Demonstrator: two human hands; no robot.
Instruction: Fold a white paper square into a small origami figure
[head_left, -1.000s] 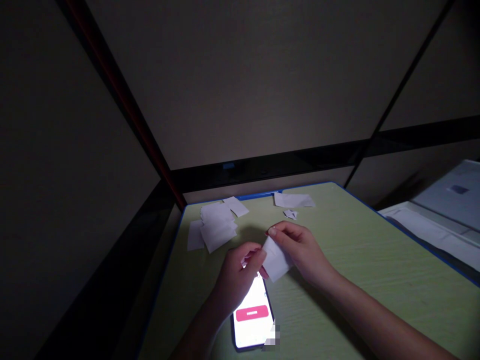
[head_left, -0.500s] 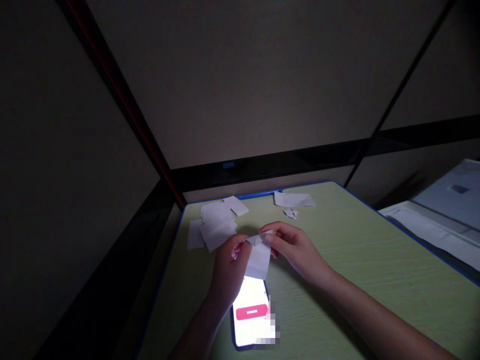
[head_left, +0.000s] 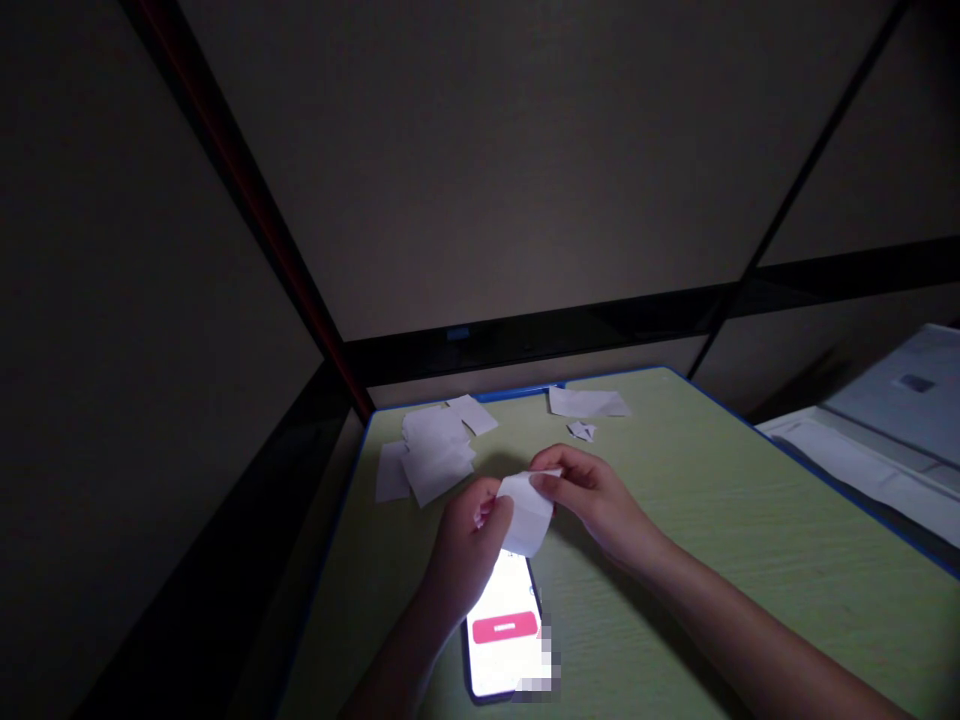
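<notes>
A: In the head view, taking the paper [head_left: 527, 513] as the clock's centre, how is the grip?

B: Clamped on it both sides: left hand [head_left: 472, 535] at nine, right hand [head_left: 596, 503] at three. The paper is held up near the far end of the phone [head_left: 506, 665], which lies at six. I can't tell whether they touch.

A: How would you handle it well?

B: Pinch lightly, thumbs level, so the thin sheet doesn't crease or tear. The phone's glow should help in this dim light.

A: And edges?

B: The bench's blue rim [head_left: 521, 392] runs closest at nine to twelve. The stack [head_left: 437, 460] sits at ten, the strip [head_left: 589, 402] and scrap [head_left: 581, 431] around one. The most elbow room, I'd judge, is over the green bench [head_left: 735, 500] toward three, short of the box [head_left: 892, 400].
</notes>
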